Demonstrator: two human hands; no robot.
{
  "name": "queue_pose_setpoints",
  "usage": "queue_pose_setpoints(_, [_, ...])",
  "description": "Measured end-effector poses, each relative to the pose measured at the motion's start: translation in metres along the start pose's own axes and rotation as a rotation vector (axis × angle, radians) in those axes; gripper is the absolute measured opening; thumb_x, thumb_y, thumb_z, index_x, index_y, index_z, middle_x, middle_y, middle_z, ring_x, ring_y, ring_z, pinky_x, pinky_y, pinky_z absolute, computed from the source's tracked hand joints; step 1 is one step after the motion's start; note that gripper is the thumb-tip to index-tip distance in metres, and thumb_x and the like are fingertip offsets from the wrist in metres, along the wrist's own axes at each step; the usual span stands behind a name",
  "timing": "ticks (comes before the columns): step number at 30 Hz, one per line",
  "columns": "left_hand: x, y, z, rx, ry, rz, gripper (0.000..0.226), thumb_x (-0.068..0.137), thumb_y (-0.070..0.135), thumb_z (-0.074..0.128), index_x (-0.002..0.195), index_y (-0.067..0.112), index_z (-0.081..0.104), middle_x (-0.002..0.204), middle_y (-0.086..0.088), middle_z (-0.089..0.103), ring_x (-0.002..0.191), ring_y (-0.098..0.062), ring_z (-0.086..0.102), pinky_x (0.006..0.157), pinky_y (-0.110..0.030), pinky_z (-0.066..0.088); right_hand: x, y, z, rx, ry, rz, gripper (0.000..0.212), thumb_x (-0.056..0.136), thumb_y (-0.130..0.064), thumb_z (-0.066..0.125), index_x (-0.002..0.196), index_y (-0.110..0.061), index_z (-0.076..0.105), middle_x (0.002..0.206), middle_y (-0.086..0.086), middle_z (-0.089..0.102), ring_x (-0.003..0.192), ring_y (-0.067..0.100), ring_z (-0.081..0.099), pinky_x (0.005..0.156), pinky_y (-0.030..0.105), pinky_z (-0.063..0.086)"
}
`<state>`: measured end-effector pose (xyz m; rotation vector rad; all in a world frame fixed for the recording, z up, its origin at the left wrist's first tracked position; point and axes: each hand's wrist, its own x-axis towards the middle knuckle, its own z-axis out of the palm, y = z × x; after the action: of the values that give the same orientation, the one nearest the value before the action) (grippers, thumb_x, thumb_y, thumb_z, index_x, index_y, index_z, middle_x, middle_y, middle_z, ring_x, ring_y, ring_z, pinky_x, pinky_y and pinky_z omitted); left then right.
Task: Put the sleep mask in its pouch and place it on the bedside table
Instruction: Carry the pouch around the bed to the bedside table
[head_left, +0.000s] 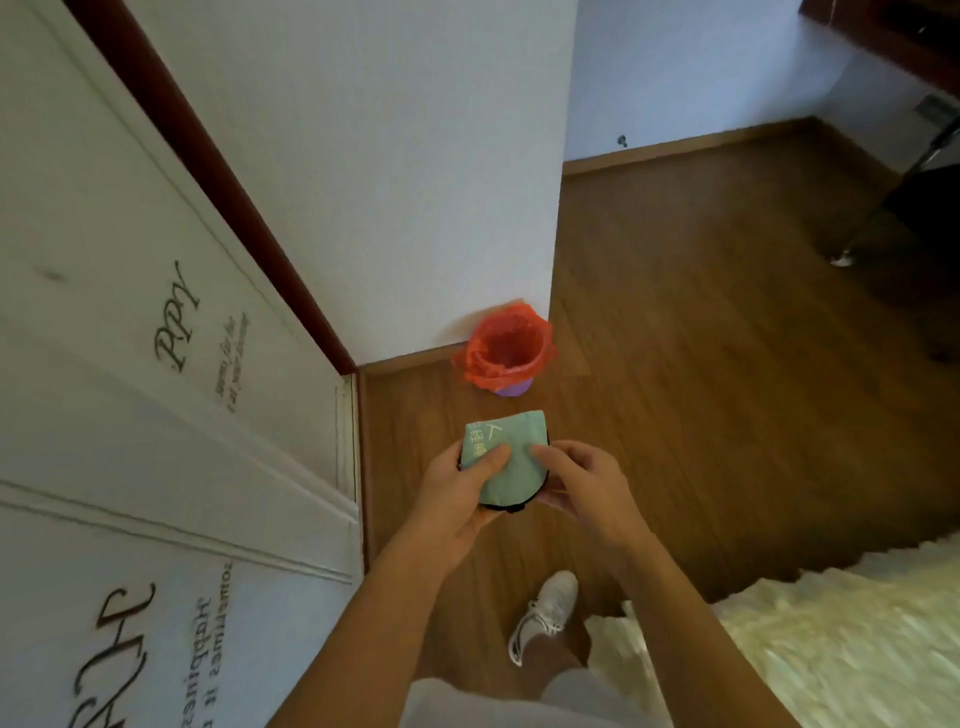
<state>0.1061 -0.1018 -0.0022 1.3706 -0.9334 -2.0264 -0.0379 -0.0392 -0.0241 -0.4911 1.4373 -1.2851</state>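
Mint-green fabric pouch (506, 457) with pale printed characters is held above the wooden floor (701, 338), nearer than the small purple bin lined with a red bag (505, 351). It is gripped by the left hand (462, 499) and pinched by the right hand (576, 483). A black edge, possibly the sleep mask, protrudes below.

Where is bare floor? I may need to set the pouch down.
Free: wood floor right of the lined bin, up to the white rug. Tight: the strip between cabinet, bin and shoe.
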Motion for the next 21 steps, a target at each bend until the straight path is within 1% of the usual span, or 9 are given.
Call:
queue_pose_setpoints(3, [0.045,0.035,0.041,0.068,-0.027,-0.004,0.037,0.089,0.018,0.069,0.126,0.014,0.060,0.118,-0.012,0.071,0.109,-0.030,0.067,0.079,-0.041,0.061,0.042,-0.039,-0.029,0.015,0.076,-0.044,0.015,0.094,-0.024,0.071,0.101,-0.011,0.074,0.094,0.007,0.082,0.087,0.020,0.079,0.066,0.025,0.063])
queue_pose_setpoints(5, [0.073,0.053,0.074,0.096,-0.059,-0.007,0.038,0.089,0.018,0.069,0.126,0.015,0.060,0.119,-0.012,0.070,0.109,-0.029,0.067,0.081,-0.041,0.061,0.065,-0.062,-0.052,0.017,0.112,-0.058,0.017,0.095,-0.024,0.069,0.104,-0.010,0.073,0.098,0.009,0.080,0.088,0.019,0.079,0.065,0.024,0.062])
queue_pose_setpoints(9, [0.120,0.076,0.143,0.126,-0.145,-0.011,0.035,0.089,0.015,0.070,0.122,0.018,0.060,0.116,-0.009,0.070,0.106,-0.027,0.066,0.070,-0.036,0.063,0.099,-0.100,-0.100,0.043,0.192,-0.063,0.019,0.097,-0.025,0.066,0.106,-0.009,0.070,0.100,0.007,0.078,0.083,0.013,0.078,0.061,0.018,0.059])
queue_pose_setpoints(11, [0.138,0.081,0.174,0.154,-0.199,-0.035,0.033,0.088,0.015,0.070,0.120,0.018,0.062,0.115,-0.009,0.070,0.106,-0.027,0.066,0.070,-0.036,0.062,0.107,-0.112,-0.124,0.071,0.251,-0.062,0.019,0.097,-0.026,0.066,0.105,-0.010,0.070,0.100,0.007,0.078,0.083,0.013,0.078,0.061,0.018,0.059])
queue_pose_setpoints(14, [0.165,0.086,0.217,0.199,-0.288,-0.087,0.026,0.088,0.014,0.070,0.113,0.018,0.065,0.112,-0.010,0.072,0.103,-0.026,0.068,0.077,-0.039,0.062,0.118,-0.126,-0.157,0.110,0.349,-0.076,0.016,0.096,-0.028,0.066,0.102,-0.014,0.070,0.100,0.006,0.078,0.085,0.012,0.078,0.065,0.022,0.061])
queue_pose_setpoints(16, [0.185,0.087,0.245,0.238,-0.347,-0.123,0.030,0.087,0.014,0.071,0.115,0.017,0.064,0.114,-0.013,0.071,0.106,-0.028,0.068,0.083,-0.042,0.061,0.126,-0.132,-0.180,0.145,0.417,-0.075,0.018,0.096,-0.028,0.067,0.103,-0.013,0.070,0.102,0.008,0.078,0.088,0.015,0.078,0.069,0.025,0.062])
queue_pose_setpoints(18, [0.205,0.087,0.272,0.274,-0.402,-0.160,0.031,0.086,0.015,0.073,0.115,0.017,0.064,0.115,-0.014,0.071,0.107,-0.029,0.068,0.086,-0.044,0.060,0.135,-0.137,-0.204,0.186,0.477,-0.073,0.016,0.095,-0.027,0.068,0.102,-0.013,0.070,0.101,0.008,0.078,0.087,0.016,0.078,0.067,0.024,0.062])
queue_pose_setpoints(21, [0.237,0.088,0.313,0.328,-0.461,-0.210,0.036,0.084,0.015,0.075,0.118,0.016,0.064,0.115,-0.014,0.071,0.108,-0.030,0.068,0.090,-0.048,0.058,0.151,-0.144,-0.237,0.202,0.564,-0.055,0.012,0.094,-0.031,0.069,0.097,-0.020,0.071,0.096,0.003,0.079,0.085,0.013,0.078,0.064,0.021,0.061])
